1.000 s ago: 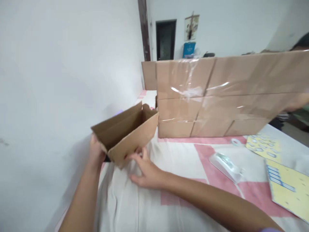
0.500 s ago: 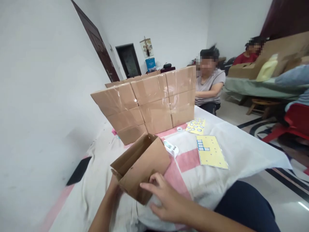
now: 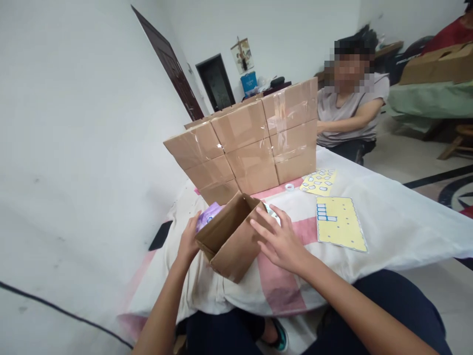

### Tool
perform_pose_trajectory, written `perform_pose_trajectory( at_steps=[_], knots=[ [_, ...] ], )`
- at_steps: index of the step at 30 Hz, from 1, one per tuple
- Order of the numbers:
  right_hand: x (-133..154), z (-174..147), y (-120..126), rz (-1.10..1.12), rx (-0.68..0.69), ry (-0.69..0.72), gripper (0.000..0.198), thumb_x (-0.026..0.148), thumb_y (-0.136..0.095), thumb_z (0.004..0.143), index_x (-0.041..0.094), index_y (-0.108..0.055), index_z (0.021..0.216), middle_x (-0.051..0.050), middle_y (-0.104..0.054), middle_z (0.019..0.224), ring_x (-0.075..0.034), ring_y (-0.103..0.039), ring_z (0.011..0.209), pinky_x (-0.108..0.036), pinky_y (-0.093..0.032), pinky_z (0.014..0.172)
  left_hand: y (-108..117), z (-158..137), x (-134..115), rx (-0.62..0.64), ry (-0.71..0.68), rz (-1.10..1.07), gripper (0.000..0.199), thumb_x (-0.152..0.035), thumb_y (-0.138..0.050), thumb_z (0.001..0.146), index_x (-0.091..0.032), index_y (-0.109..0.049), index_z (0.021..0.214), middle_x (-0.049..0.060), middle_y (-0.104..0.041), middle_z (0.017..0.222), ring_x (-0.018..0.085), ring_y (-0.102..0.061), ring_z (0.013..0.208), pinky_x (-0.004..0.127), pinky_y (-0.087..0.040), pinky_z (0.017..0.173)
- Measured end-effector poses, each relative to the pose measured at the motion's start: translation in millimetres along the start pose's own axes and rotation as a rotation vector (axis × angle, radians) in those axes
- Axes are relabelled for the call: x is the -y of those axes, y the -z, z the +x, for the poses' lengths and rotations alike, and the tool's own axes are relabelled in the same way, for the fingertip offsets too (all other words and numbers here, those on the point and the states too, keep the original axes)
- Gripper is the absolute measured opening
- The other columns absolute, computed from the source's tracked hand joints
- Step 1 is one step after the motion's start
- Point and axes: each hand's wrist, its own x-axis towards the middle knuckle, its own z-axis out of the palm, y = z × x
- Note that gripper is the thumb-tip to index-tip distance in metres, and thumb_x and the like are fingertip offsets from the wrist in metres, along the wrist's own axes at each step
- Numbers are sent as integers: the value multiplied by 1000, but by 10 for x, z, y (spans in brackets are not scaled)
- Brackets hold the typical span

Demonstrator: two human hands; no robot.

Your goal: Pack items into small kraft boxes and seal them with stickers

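Cardboard box [image 3: 236, 251], one, brown, open-topped, tilted; located between the person's two hands, over the near part of the cloth-covered table [image 3: 391, 222]. Right hand [image 3: 283, 239]: fingers spread wide, their tips against the box's right wall, not closed round it. Left hand [image 3: 190, 239]: at the box's left end, fingers extended; whether it grips the cardboard cannot be told. Purple packet [image 3: 209, 213], just beyond the box's left wall, partly hidden. Flat black rectangular item [image 3: 160, 235], left of the box. Yellow sheet with blue-outlined blocks [image 3: 342, 224], right of the box. White tape roll [image 3: 289, 187], beyond the box to the right. Second yellow sheet [image 3: 320, 182], beside that roll. Taped cardboard panel [image 3: 249, 145], upright behind the box. Seated co-worker [image 3: 351, 116], farther off, right of the box.
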Motion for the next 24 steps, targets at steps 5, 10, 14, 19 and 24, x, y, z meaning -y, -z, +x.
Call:
perform_pose_trajectory(
  at_steps=[5, 10, 14, 19, 24],
  knots=[
    [-128, 15, -54, -3, 17, 15, 70, 19, -56, 90, 32, -35, 156, -5, -33, 163, -40, -17, 150, -68, -32, 112, 580, -210, -105, -188, -116, 166, 68, -32, -63, 87, -26, -37, 150, 13, -53, 142, 31, -50, 134, 49, -43, 113],
    [-269, 46, -159, 68, -44, -35, 79, 25, -58, 92, 30, -20, 161, -11, -22, 166, -38, -14, 152, -65, -32, 115, 1036, -420, -557, -284, -407, 383, 65, -19, -58, 89, -30, -38, 150, 11, -56, 139, 30, -51, 132, 46, -43, 112],
    [-355, 102, -162, 219, -58, -24, 82, 29, -58, 93, 30, -11, 161, -15, -22, 164, -32, -27, 150, -58, -34, 117, 1159, -538, -898, -282, -456, 385, 70, -18, -61, 88, -32, -36, 152, 10, -56, 138, 29, -55, 128, 42, -48, 107],
    [-344, 114, -52, 238, -98, 25, 79, 26, -61, 92, 29, -19, 159, -15, -42, 146, -30, -43, 135, -53, -42, 111, 1129, -551, -1149, -257, -440, 290, 63, -23, -64, 87, -31, -43, 146, 10, -57, 138, 28, -55, 128, 41, -48, 107],
    [-310, 76, 56, 234, -120, 26, 80, 24, -60, 92, 29, -18, 160, -15, -34, 155, -31, -37, 141, -55, -40, 112, 1047, -434, -1332, -232, -91, -258, 75, -44, -78, 77, -27, -46, 142, 8, -61, 129, 26, -63, 114, 38, -54, 96]
  ],
)
